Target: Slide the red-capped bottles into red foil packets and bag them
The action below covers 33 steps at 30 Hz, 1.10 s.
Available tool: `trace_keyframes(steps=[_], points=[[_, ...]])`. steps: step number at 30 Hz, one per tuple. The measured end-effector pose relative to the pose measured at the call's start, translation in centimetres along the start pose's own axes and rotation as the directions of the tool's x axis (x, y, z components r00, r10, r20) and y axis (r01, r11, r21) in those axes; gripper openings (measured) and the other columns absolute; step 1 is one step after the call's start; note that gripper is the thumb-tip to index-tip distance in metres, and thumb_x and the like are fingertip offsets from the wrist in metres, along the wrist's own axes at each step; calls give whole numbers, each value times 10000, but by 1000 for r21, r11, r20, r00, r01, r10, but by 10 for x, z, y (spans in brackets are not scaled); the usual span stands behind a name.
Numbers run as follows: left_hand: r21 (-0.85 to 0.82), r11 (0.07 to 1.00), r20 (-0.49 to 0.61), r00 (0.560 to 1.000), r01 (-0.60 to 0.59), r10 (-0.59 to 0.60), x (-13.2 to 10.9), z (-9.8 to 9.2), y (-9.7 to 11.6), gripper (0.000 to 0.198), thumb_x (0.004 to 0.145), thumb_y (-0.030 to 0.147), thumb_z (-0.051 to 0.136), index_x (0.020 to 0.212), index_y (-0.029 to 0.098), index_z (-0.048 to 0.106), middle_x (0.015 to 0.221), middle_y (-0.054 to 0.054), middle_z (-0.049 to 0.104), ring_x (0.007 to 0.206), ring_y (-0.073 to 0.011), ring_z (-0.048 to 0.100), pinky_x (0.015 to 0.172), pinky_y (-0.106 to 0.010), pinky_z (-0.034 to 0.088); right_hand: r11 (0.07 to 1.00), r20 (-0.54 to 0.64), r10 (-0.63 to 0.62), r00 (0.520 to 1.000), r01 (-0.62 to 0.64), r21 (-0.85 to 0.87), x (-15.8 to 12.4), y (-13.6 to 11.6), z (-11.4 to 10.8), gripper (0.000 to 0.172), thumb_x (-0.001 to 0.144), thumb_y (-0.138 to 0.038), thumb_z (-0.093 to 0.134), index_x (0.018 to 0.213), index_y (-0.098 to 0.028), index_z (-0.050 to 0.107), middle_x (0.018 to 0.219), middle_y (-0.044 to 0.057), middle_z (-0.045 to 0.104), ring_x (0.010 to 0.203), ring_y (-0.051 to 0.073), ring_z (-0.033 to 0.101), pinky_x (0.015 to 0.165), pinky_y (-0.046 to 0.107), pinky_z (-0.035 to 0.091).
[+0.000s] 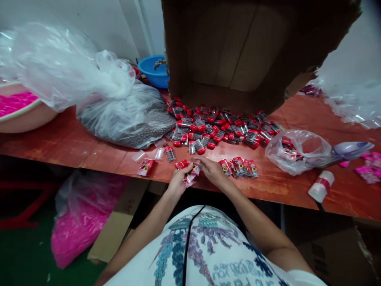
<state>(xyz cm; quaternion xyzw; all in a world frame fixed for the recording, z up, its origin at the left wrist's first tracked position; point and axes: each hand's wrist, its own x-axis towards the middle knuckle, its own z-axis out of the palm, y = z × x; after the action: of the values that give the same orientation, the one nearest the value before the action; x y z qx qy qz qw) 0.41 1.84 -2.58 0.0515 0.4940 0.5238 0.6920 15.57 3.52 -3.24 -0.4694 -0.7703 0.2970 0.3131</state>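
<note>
My left hand (pixel 178 180) is closed on a few small red printed packets (pixel 190 176) at the table's front edge. The fingertips of my right hand (pixel 211 171) are closed at the top of the same packets; what they pinch is too small to make out. To the right of my hands lies a row of red and black packets (pixel 239 167). On the left are a red packet (pixel 147 167) and a small clear container with dark contents (pixel 170 154). Behind my hands spreads a heap of red-capped clear containers (pixel 208 129) filled with something dark.
A large cardboard box (pixel 238 47) tilts open over the heap. Left of it sits a clear plastic bag of dark beads (pixel 127 119), with a blue basin (pixel 153 71) behind. On the right are a clear bag of red packets (pixel 297 151) and a white roll (pixel 321 186).
</note>
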Motion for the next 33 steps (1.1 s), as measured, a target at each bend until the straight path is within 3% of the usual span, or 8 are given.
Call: trace_keyframes(steps=[6, 11, 14, 18, 22, 26, 29, 33], points=[[-136, 988, -29, 997, 70, -75, 1, -12, 18, 51, 743, 71, 659, 722, 97, 621, 601, -50, 673, 477, -141, 625, 469, -232, 521, 861, 31, -82, 996, 86, -501, 51, 31, -3, 469, 888, -88, 427, 1319, -257, 500, 1408, 81, 454, 1164, 252, 478, 967, 395, 402], [-168, 980, 7, 994, 106, -106, 0, -17, 23, 97, 782, 147, 646, 702, 111, 605, 551, -27, 641, 387, -117, 563, 360, -198, 440, 802, 164, -180, 970, 241, -547, 49, 33, -6, 338, 909, -145, 444, 1211, -213, 580, 1355, 97, 507, 1221, 262, 407, 983, 404, 378], [-185, 976, 8, 993, 117, -118, 2, -18, 24, 104, 786, 152, 643, 697, 116, 605, 555, -22, 639, 390, -113, 561, 390, -213, 465, 860, 139, -169, 976, 215, -463, 25, 21, -8, 264, 911, -185, 465, 1131, -197, 611, 1250, 109, 581, 1176, 262, 458, 958, 403, 388], [-233, 965, -7, 992, 121, -127, 7, -14, 20, 66, 779, 119, 643, 717, 123, 621, 632, -35, 676, 465, -124, 607, 478, -243, 517, 992, -56, 1, 998, -8, -124, -10, -5, -6, 271, 927, -321, 458, 1128, -201, 594, 1033, 76, 654, 914, 201, 594, 792, 311, 462], [-201, 969, 31, 990, 142, -139, 10, -6, 12, 51, 766, 128, 664, 722, 110, 643, 666, -62, 692, 518, -132, 636, 513, -228, 523, 969, -127, 147, 981, -117, 220, -29, -25, -1, 287, 904, -383, 486, 1088, -210, 624, 981, 47, 666, 828, 170, 611, 717, 263, 470], [-125, 988, 30, 996, 88, -85, 7, 5, 4, 44, 767, 115, 653, 798, 87, 669, 713, -83, 708, 584, -155, 665, 580, -257, 552, 934, -157, 253, 955, -198, 296, -32, -26, -1, 291, 883, -384, 508, 1051, -197, 653, 938, 52, 673, 779, 166, 603, 662, 248, 473], [-87, 996, 12, 1000, 10, -9, 1, 11, 2, 69, 729, 94, 680, 797, 86, 671, 704, -74, 706, 584, -156, 664, 602, -266, 557, 912, -139, 309, 941, -251, 324, -33, -22, -4, 306, 869, -386, 521, 1053, -188, 665, 905, 51, 676, 682, 143, 580, 557, 219, 454], [-41, 996, 36, 996, -80, 81, -8, 16, 1, 102, 677, 102, 721, 762, 92, 664, 677, -63, 702, 560, -166, 657, 579, -279, 555, 851, 38, 329, 944, -313, 423, -37, -22, -5, 361, 845, -429, 542, 1095, -201, 668, 850, 24, 680, 572, 112, 540, 452, 192, 429]])
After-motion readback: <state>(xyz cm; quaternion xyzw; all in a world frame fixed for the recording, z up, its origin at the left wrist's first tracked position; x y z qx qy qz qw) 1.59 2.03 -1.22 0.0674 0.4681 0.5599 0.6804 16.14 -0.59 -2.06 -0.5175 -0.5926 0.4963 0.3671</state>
